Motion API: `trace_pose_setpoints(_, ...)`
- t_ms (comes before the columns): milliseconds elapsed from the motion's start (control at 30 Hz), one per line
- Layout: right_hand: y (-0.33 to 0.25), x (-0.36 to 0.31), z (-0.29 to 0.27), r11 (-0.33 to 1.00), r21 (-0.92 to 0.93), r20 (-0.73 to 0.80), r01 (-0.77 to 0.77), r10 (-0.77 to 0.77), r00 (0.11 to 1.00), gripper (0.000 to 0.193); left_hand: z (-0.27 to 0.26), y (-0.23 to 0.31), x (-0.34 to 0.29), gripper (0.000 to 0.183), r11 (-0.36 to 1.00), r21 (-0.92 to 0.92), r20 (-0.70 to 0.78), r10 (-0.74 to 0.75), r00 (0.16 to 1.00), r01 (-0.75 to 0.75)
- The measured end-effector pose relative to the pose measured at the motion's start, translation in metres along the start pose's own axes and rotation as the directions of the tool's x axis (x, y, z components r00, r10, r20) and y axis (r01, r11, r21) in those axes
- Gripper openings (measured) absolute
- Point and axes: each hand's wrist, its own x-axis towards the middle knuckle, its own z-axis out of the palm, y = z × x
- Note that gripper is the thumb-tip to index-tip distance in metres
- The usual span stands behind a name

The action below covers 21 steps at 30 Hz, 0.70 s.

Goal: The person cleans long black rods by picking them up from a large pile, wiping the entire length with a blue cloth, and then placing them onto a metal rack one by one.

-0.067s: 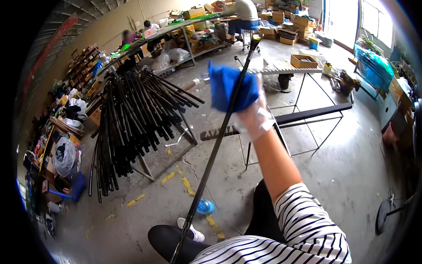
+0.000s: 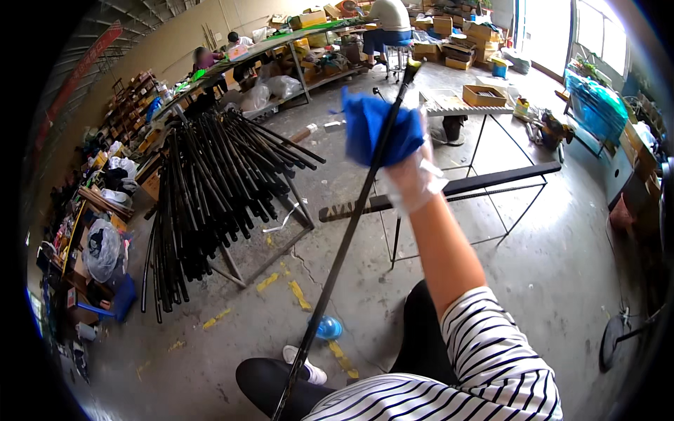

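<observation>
A long thin black rod slants up from near my lap, with a yellowish tip at its far end. High on it, my right hand, in a clear thin plastic glove, is closed on a blue cloth against the rod. The rod's shaft passes in front of the cloth. My fingers are mostly hidden by the cloth, and the hand is slightly blurred. The rod's lower end runs out at the bottom edge. My left hand is outside the picture.
A big stack of black rods rests on a metal stand to the left. Ahead, a wire-legged rack bears a cardboard box and a dark padded bar. A blue bottle is by my foot. People sit at a long bench.
My right hand and the blue cloth have shifted slightly right and up. The rod's upper end has swung a little to the right.
</observation>
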Motion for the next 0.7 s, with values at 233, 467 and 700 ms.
trace_pose_setpoints(233,-0.055,0.021,-0.017,0.890,-0.455,-0.289,-0.033,-0.113,0.951,0.034,0.010,-0.101,-0.035,0.031,0.951,0.275,-0.422,0.250,0.872,-0.140)
trace_pose_setpoints(467,-0.035,0.027,-0.009,0.952,-0.302,-0.175,0.051,-0.108,0.979,0.024,0.005,-0.095,-0.010,0.036,0.996,0.073,-0.059,0.057,0.997,-0.053)
trace_pose_setpoints(700,0.005,0.010,0.002,0.939,-0.333,-0.340,-0.083,-0.037,0.940,0.023,-0.006,0.010,0.001,0.049,0.995,-0.099,-0.037,-0.013,0.999,0.009)
